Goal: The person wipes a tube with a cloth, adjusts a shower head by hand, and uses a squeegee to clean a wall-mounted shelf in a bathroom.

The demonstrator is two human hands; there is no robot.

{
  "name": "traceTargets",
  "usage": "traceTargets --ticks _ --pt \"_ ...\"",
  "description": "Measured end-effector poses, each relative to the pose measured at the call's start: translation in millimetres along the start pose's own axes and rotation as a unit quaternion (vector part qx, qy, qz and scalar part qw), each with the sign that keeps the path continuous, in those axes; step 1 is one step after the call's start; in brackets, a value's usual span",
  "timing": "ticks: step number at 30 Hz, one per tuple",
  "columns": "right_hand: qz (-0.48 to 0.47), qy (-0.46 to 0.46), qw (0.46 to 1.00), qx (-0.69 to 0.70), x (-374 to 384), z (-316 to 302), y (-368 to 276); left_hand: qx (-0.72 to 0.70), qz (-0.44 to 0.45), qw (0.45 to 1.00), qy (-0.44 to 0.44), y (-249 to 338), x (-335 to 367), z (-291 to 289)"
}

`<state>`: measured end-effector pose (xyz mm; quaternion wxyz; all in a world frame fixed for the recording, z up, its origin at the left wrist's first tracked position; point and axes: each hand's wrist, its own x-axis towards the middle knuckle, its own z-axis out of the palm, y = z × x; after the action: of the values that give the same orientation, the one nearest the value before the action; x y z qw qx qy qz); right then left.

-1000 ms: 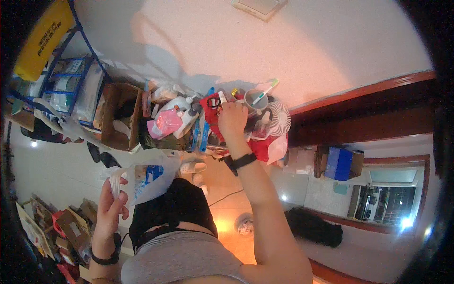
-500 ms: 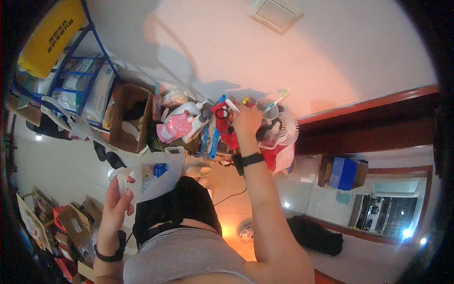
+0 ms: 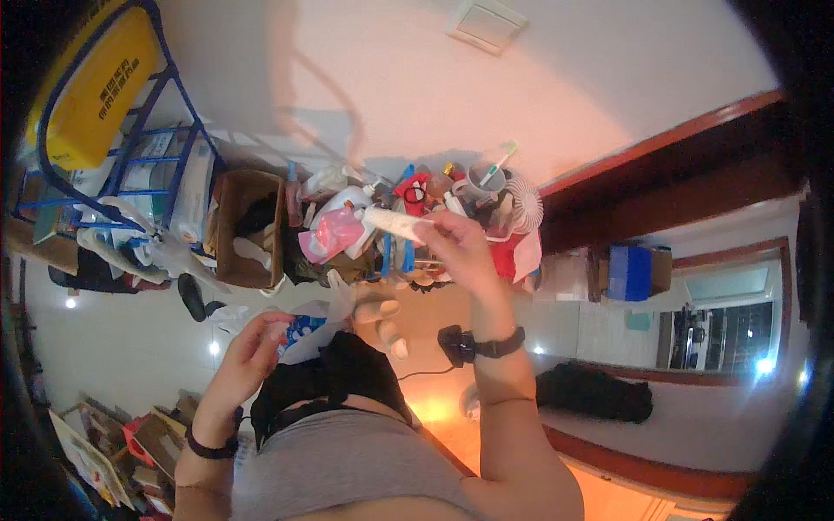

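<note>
My right hand (image 3: 460, 247) is closed on one end of a long pale, whitish object (image 3: 395, 223), its kind unclear. It points left above the cluttered surface, in front of a pink pouch (image 3: 337, 233) and a white pump bottle (image 3: 347, 201). Lower on the left, my left hand (image 3: 254, 354) has its fingers pinched together beside a white plastic bag (image 3: 334, 304) with a blue patterned item (image 3: 302, 332) in it. What the left fingers hold, if anything, cannot be made out.
A grey mug (image 3: 482, 184) with a toothbrush (image 3: 499, 163) and a white handheld fan (image 3: 526, 204) stand at the back right. Left of the bottles sits an open cardboard box (image 3: 228, 276), beside a blue metal rack (image 3: 165, 161). Pale slippers (image 3: 391, 339) lie on the floor.
My right hand has drawn back from the clutter with the long pale object in it. My left hand has moved right and up, and the white wad on it no longer shows there clearly.
</note>
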<state>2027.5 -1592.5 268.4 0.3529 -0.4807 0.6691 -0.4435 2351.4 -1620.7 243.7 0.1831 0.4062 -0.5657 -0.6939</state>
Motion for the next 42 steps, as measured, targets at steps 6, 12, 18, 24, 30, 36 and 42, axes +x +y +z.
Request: traceTargets --ticks 6,12,18,24,30,36,42 --pt "-0.168 -0.238 0.957 -0.01 -35.1 64.1 -7.1 -0.034 -0.044 0.99 -0.133 -18.0 9.7 -8.7" --pt "-0.17 -0.176 0.969 -0.047 -62.6 82.1 1.7 -0.006 -0.068 0.969 -0.237 -23.3 19.9 7.2" --pt "0.03 0.201 0.979 -0.013 -77.3 -54.0 114.7 -0.097 -0.105 0.976 -0.162 -29.6 17.6 18.6" --pt "0.303 0.392 0.793 -0.354 -60.9 -172.9 243.0 -0.129 -0.073 0.984 -0.103 -18.5 21.4 55.8" --pt "0.258 0.354 0.828 -0.349 -54.1 -209.8 305.7 -0.182 -0.061 0.98 -0.048 -2.1 22.9 83.1" --pt "0.302 0.383 0.791 -0.369 -52.7 -197.4 284.7 -0.199 -0.004 0.977 -0.083 -3.8 22.0 90.3" --pt "0.221 0.402 0.837 -0.299 -42.2 -229.6 333.4 -0.213 -0.014 0.97 -0.116 0.4 26.2 100.1"
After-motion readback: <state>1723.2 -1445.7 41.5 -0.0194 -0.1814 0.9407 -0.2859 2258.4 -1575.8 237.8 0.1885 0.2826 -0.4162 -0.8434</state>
